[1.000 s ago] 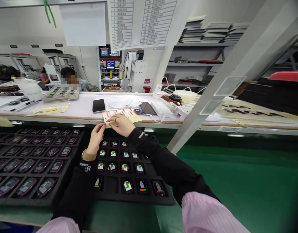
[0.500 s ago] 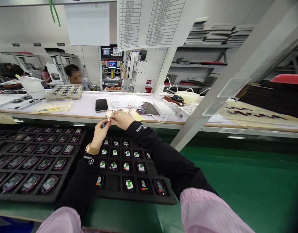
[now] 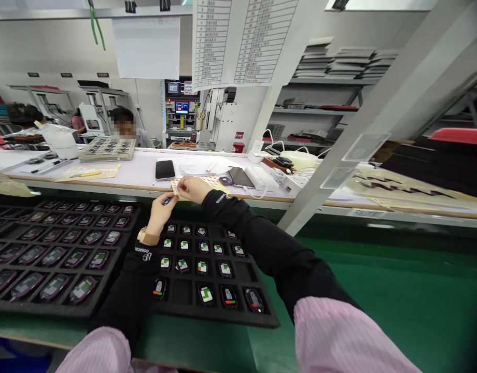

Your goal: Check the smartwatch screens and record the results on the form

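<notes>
My left hand (image 3: 160, 212), closed, holds a small dark watch body (image 3: 167, 200) just off the bench's front edge. Beside it, my right hand (image 3: 192, 189) has its fingers pinched at the left corner of a sheet of small red stickers (image 3: 211, 181). The fingertips of both hands meet there; whether a single sticker is between them is too small to tell. Below my hands lies a black foam tray (image 3: 182, 295) of watches, several with lit green-and-white screens. Another watch (image 3: 224, 181) rests at the sheet's right end.
A second foam tray (image 3: 117, 264) full of watches is at left. On the bench (image 3: 141, 178) are a black phone (image 3: 165, 169), another phone (image 3: 241, 177), cables and a power strip (image 3: 296, 181). A slanted white post (image 3: 339, 155) stands at right. A person (image 3: 124, 124) sits across the bench.
The view has tilted slightly up and shifted. Both hands stay at the sheet's left corner, with the watch in the left hand turned a little and more visible.
</notes>
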Demonstrator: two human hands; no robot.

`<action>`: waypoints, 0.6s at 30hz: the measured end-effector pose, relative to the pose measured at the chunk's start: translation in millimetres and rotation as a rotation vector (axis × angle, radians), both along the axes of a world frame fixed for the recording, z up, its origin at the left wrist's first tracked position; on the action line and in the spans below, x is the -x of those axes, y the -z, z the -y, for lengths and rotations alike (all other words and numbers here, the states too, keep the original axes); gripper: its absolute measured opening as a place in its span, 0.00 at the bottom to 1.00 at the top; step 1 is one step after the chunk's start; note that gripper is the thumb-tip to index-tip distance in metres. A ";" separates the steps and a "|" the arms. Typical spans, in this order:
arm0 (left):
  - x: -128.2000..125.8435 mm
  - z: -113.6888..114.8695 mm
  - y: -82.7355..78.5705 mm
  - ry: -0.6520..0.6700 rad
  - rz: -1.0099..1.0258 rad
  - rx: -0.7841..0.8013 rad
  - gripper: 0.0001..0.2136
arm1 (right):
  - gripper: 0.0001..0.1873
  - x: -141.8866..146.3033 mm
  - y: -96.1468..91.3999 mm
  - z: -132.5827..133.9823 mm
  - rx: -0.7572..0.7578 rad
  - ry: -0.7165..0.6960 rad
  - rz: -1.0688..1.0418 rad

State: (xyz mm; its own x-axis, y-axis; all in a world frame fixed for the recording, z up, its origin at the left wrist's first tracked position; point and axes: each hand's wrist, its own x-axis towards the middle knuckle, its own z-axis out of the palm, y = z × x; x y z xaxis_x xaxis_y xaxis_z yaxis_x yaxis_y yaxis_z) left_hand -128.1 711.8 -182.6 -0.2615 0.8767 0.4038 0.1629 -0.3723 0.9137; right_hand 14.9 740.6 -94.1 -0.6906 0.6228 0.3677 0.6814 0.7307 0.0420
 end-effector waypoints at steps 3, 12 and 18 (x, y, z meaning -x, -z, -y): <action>3.5 16.5 8.1 0.016 0.013 0.075 0.19 | 0.12 -10.2 13.2 0.5 -0.014 -0.006 -0.145; -3.3 85.8 24.9 0.099 -0.065 0.154 0.33 | 0.04 -32.9 64.5 52.2 -0.100 -0.301 -0.166; -13.1 90.4 17.9 0.044 -0.107 0.106 0.31 | 0.17 -45.1 64.3 63.7 -0.433 -0.441 -0.037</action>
State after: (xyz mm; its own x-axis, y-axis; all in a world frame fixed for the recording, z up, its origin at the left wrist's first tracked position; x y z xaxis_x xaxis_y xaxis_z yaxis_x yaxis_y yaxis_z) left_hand -115.0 621.4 -200.5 -0.1827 0.9256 0.3315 0.2471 -0.2832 0.9267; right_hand 60.0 676.9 -158.4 -0.8309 0.0702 0.5520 0.3256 0.8658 0.3800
